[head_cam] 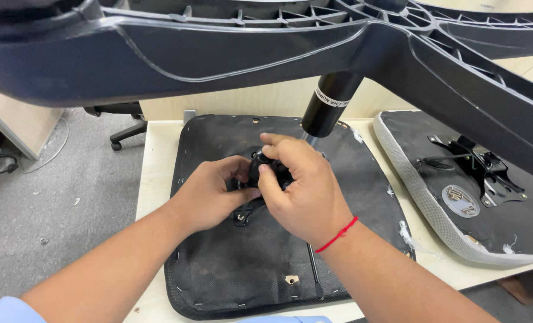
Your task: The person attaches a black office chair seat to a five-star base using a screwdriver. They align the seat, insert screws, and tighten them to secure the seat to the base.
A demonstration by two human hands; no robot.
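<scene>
An upturned black office-chair seat (pixel 218 257) lies on the light table, its fabric underside facing up. At its middle sits a black metal mechanism (pixel 260 170) with a black gas cylinder (pixel 329 104) rising from it to the star-shaped chair base (pixel 218 54) overhead. My left hand (pixel 209 194) grips the mechanism from the left. My right hand (pixel 305 191), with a red thread at the wrist, closes over it from the right. A thin black lever rod (pixel 313 269) runs toward the seat's near edge.
A second upturned seat (pixel 422 191) with a grey mesh rim, its own black mechanism (pixel 479 170) and a small bag of screws (pixel 461 200) lies at the right. The table edge (pixel 149 179) borders grey carpet at left, with another chair's caster (pixel 117 143) there.
</scene>
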